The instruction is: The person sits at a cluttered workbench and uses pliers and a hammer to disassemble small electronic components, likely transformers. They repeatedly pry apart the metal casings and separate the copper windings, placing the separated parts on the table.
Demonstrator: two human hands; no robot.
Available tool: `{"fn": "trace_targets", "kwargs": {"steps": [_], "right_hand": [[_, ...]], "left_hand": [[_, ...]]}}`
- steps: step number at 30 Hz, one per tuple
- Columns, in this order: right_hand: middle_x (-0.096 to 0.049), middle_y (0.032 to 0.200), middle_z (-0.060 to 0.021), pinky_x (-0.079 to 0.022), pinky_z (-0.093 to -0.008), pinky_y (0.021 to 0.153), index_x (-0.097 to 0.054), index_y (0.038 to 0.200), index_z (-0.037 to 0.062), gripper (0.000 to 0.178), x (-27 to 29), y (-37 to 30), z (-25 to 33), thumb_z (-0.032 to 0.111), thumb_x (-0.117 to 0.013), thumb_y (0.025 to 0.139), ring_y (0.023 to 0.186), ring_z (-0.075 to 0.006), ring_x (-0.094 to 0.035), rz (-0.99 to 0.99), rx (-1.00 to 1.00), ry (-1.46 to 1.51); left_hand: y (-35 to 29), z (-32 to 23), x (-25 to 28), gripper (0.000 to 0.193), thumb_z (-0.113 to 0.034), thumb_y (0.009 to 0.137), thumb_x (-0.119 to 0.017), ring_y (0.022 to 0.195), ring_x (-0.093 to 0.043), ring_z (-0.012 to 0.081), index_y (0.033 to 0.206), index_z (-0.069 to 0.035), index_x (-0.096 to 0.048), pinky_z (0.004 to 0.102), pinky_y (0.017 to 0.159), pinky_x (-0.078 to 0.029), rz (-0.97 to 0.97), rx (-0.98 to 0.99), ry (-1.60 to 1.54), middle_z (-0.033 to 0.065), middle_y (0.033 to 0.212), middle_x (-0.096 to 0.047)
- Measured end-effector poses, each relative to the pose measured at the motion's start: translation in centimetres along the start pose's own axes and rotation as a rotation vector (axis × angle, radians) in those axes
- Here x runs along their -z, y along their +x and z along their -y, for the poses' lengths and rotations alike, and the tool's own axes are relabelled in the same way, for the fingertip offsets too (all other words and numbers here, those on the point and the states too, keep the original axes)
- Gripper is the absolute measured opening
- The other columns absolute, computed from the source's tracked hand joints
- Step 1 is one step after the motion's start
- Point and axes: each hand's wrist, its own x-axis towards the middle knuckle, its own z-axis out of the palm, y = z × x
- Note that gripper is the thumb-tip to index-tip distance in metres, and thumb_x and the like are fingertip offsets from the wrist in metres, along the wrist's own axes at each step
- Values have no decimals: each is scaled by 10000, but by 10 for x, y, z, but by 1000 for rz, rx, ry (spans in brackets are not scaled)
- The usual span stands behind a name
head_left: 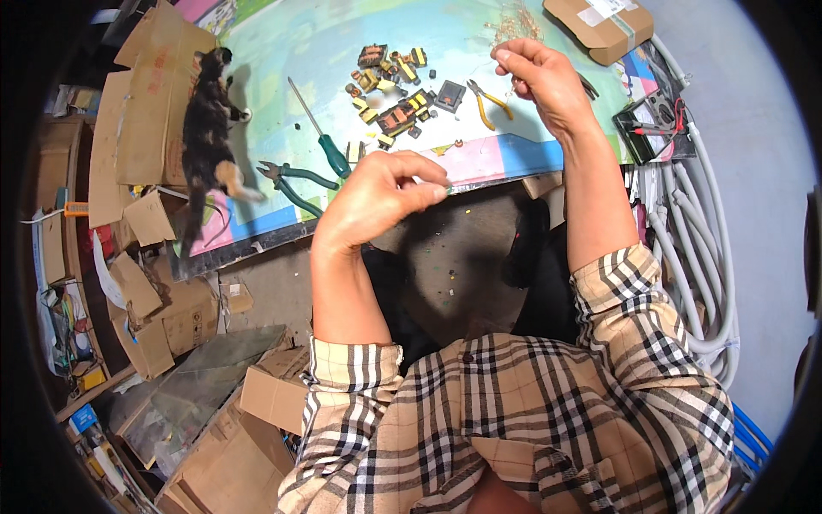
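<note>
My left hand [377,195] is raised over the table's near edge, thumb and forefinger pinched together. Something tiny and dark shows at its fingertips, too small to name. My right hand [541,84] is farther off to the right, its fingers closed on a fine strand of wire. Just beyond it lies a tangle of thin copper wire [516,26]. Between the hands sits a heap of small transformers and coils [401,116], yellow, black and copper-coloured. Yellow-handled pliers [491,107] lie beside a dark square block [449,96]. Left of the heap are a green-handled screwdriver [330,152] and green-handled cutters [300,178].
A cat [210,128] stretches along the table's left side, against a cardboard box [158,111]. At the right edge is a multimeter [658,116] with red leads. Grey hoses [698,240] hang beyond it. Another carton [599,30] stands at the far right.
</note>
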Motion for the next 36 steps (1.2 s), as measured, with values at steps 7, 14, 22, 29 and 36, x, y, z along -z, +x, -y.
{"fn": "trace_targets", "kwargs": {"steps": [7, 14, 22, 29, 36], "right_hand": [[-624, 811, 5, -349, -178, 544, -658, 1046, 27, 231, -5, -5, 2, 187, -666, 880, 606, -29, -437, 165, -31, -76], [-653, 760, -58, -507, -252, 599, -533, 1289, -50, 465, -46, -29, 4, 108, -649, 868, 651, -114, -593, 730, -90, -297], [-623, 711, -49, -476, -238, 628, -329, 1429, -89, 715, -89, -47, -17, 80, -686, 833, 626, -108, -582, 906, -151, -159], [-625, 746, -3, -465, -225, 618, -657, 1051, -24, 233, -95, -46, -26, 135, -670, 882, 643, -69, -558, 977, -257, -141], [-594, 744, 22, -438, -213, 573, -637, 931, 11, 156, -63, -29, -14, 165, -614, 941, 637, -51, -544, 717, -162, -163]], "left_hand": [[7, 2, 5, 252, -186, 947, -586, 606, -563, 100, 1033, 36, -669, 250, 544, -440, -521, -4, -150, 69, 805, -683], [-16, 17, 60, 258, -193, 997, -491, 455, -347, 115, 936, 28, -610, 262, 450, -272, -611, -562, -1266, 122, 773, -631], [-13, 7, 46, 239, -189, 980, -495, 428, -284, 116, 888, 13, -583, 273, 450, -242, -566, -609, -1498, 70, 672, -498], [-11, 6, 43, 241, -196, 959, -504, 450, -307, 135, 885, 18, -584, 287, 466, -260, -619, -646, -1462, 101, 695, -527], [-29, 39, 75, 192, -97, 919, -535, 708, -562, 207, 1010, 59, -598, 321, 615, -452, -1079, -469, -1191, 163, 900, -650]]}}
